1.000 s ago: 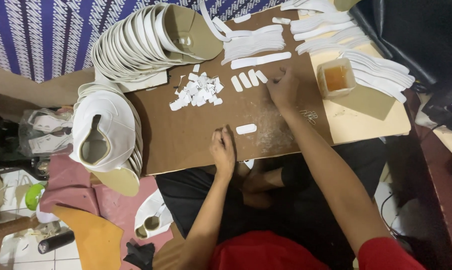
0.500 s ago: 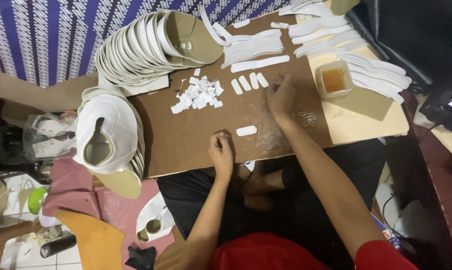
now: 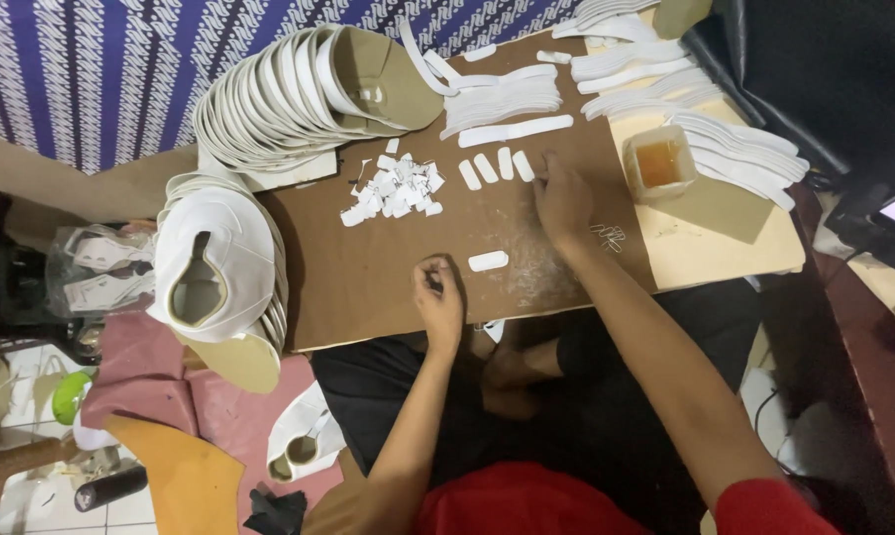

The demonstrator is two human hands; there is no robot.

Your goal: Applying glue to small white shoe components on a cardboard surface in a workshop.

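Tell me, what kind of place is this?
Probably a small home workshop where shoes or sandals get made. Stacks of white shoe uppers lean on a brown work board, white strips lie in rows, and a tub of amber glue sits near the right hand.

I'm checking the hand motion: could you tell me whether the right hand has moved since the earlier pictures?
No. The right hand still rests by the three short white strips, left of the glue cup.
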